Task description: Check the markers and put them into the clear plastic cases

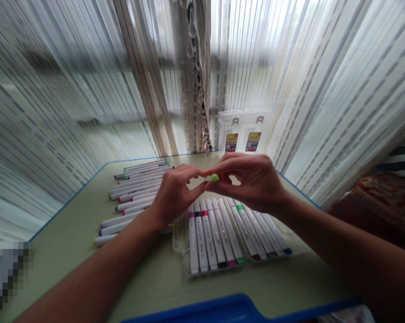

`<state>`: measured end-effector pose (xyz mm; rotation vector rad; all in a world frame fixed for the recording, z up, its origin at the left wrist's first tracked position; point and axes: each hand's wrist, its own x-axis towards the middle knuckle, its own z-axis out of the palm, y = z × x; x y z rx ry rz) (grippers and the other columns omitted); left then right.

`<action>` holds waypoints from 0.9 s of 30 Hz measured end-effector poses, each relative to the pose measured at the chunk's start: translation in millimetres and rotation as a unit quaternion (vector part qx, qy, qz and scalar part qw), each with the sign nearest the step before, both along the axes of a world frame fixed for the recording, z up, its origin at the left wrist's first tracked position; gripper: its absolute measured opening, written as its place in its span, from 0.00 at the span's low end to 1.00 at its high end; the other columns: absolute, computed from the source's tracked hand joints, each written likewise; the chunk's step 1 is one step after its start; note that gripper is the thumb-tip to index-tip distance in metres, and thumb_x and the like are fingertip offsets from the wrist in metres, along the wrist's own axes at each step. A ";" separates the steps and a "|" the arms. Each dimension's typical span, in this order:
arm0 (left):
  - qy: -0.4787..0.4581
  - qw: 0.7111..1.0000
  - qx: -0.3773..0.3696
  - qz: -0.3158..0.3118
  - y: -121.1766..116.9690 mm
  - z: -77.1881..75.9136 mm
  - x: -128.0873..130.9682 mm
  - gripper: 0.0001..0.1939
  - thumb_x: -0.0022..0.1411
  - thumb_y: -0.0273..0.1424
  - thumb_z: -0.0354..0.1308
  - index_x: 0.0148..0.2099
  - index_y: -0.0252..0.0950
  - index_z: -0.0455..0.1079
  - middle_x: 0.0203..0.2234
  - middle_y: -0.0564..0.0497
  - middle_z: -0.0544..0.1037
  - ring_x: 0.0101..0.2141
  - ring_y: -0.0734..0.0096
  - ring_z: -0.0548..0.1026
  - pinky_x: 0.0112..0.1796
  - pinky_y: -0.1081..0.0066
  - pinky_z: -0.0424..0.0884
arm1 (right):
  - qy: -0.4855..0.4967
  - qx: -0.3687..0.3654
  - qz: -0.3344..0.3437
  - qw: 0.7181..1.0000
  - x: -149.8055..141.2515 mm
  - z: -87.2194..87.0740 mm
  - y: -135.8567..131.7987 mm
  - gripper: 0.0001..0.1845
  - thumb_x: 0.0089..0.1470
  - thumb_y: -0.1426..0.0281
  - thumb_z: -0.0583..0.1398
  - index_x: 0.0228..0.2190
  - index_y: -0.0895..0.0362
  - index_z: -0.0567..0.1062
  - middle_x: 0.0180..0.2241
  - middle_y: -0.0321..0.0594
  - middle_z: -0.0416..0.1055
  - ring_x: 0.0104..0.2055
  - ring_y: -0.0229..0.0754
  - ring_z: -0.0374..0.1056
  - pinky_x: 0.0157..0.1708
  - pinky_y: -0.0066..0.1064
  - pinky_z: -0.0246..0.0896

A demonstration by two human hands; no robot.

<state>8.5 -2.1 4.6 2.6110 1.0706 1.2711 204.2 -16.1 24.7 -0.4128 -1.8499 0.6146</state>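
Observation:
Between both hands, above the table, a white marker with a lime-green end [214,178] points toward me. My left hand [178,190] pinches it from the left with thumb and fingertips. From the right, my right hand [249,179] closes thumb and fingers on it too. Below them lies a clear plastic marker case [178,242] with white markers [219,237] side by side in its two halves; their visible ends are purple, black, red, green and blue. Left of the case, partly behind my left forearm, loose markers [135,193] lie in a rough column.
A clear case lid [244,130] with two yellow-and-blue labels stands at the table's back edge. String curtains [88,89] hang behind the table [148,278]. A blue plastic edge [195,312] lies at the front, and patterned fabric [391,197] is at the right.

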 end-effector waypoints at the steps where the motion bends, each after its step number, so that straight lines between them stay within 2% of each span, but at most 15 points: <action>1: 0.001 1.000 -0.004 0.000 -1.0 0.9 0.4 0.07 0.60 0.29 0.63 0.40 0.35 0.79 0.32 0.47 0.82 0.34 0.65 0.78 0.35 0.67 0.70 | -0.014 0.015 -0.008 1.000 -0.4 1.3 -2.3 0.10 0.49 0.72 0.71 0.37 0.55 0.85 0.26 0.36 0.71 0.25 0.33 0.64 0.24 0.28 0.61; 7: 0.003 1.000 -0.022 -0.008 -4.5 4.0 1.7 0.07 0.58 0.25 0.61 0.39 0.36 0.79 0.33 0.49 0.83 0.37 0.64 0.78 0.39 0.67 0.70 | -0.061 0.045 -0.021 0.997 -0.7 4.8 -8.0 0.07 0.49 0.76 0.71 0.34 0.56 0.84 0.25 0.34 0.70 0.25 0.33 0.64 0.24 0.27 0.62; 12: 0.002 1.000 -0.026 -0.010 -4.5 4.0 1.7 0.07 0.59 0.25 0.61 0.39 0.36 0.79 0.34 0.48 0.83 0.38 0.63 0.78 0.40 0.66 0.70 | -0.056 0.055 -0.017 0.997 -0.4 3.8 -7.4 0.08 0.48 0.76 0.71 0.33 0.57 0.83 0.25 0.34 0.70 0.25 0.33 0.64 0.24 0.26 0.62; 27: 0.010 0.999 -0.032 -0.010 -6.1 4.9 2.4 0.08 0.60 0.25 0.59 0.39 0.36 0.79 0.33 0.48 0.82 0.37 0.64 0.78 0.39 0.66 0.70 | -0.074 0.077 -0.026 0.994 -0.4 5.0 -8.2 0.04 0.50 0.72 0.70 0.32 0.56 0.84 0.24 0.35 0.71 0.24 0.33 0.63 0.23 0.27 0.60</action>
